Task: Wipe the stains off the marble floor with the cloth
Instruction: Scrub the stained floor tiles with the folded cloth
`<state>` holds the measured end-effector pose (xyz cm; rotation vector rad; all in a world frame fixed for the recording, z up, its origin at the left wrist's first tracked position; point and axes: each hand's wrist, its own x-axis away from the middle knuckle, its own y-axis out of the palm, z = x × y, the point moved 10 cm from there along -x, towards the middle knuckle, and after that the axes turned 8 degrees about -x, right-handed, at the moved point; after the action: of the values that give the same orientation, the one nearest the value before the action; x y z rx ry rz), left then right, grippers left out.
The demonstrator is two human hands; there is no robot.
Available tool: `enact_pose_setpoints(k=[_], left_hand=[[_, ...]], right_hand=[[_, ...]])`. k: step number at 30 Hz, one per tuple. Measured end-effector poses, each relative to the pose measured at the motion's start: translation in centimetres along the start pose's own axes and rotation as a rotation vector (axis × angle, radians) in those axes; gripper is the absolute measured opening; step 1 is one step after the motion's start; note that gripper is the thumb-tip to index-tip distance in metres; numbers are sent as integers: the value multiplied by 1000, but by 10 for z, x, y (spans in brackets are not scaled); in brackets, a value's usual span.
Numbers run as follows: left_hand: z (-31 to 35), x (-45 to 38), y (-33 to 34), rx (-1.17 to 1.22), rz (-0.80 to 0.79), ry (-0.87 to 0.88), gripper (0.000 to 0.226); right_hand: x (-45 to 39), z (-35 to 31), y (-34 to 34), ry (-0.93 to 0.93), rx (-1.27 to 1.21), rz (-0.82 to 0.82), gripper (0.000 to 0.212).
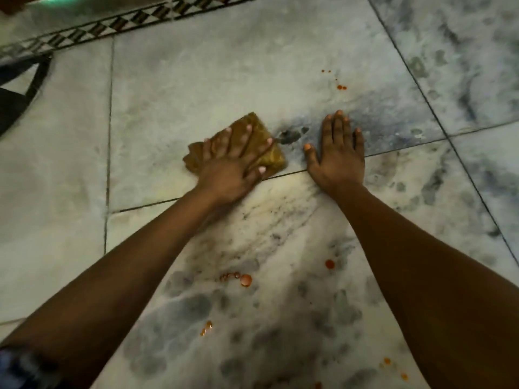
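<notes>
Left hand [233, 164] lies flat, fingers spread, pressing down on the folded brown cloth [252, 141] — not gripping it, just palm on top. Cloth sits on the marble floor [196, 80] by a tile joint. Right hand [337, 153] is open & flat on bare tile just beside it. Red-orange stains [245, 279] dot the floor near & far — approx. five clusters.

The left hand [233, 161] lies flat, fingers [243, 137] spread, pressing a folded brown cloth [269, 155] onto the marble floor [196, 80]. The right hand [337, 153] rests palm-down just beside it, on bare floor. Orange-red stains [245, 279] dot the marble nearer the person, with smaller drops [341, 87] beyond the right hand.
</notes>
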<state>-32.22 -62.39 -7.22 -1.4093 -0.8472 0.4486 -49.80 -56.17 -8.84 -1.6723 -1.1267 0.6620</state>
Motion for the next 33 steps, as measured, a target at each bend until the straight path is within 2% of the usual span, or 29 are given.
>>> enact_pose_setpoints(k=[2,5,7,9,13,15,17,19,21,24,27,33], left_hand=[[-35,22,4,11,6,-62,58],[-98,10,9,63,-62,-321,57],[-121,-17,9,143,-111,-466,63],[-112,-45,4,244,-114,-513,69],[-7,-88,-29,258,-81,-313,59],[44,-93,-32,176,-41,-179,57],[72,-81,-24,73,8,-34,54],[73,-61,-17,14,72,78,54],[53,-55,-19,11,115,75,59],[18,-90,-22,49,88,-104,54],[16,-146,-39,122,93,-216,52],[69,-229,-66,213,104,-166,51]], right_hand=[[-2,-1,1,-48,-27,-48,76],[5,16,-8,-90,-16,-28,83],[12,43,-22,-1,-7,54,85],[14,59,-30,82,-2,114,82],[11,59,-32,108,-15,134,80],[12,59,-32,105,-17,146,80],[13,61,-35,115,-16,172,82],[13,60,-34,125,-10,170,84],[12,60,-34,131,-13,167,84],[12,62,-31,132,-25,151,82],[12,62,-32,133,-33,164,81],[11,62,-34,143,-35,186,77]])
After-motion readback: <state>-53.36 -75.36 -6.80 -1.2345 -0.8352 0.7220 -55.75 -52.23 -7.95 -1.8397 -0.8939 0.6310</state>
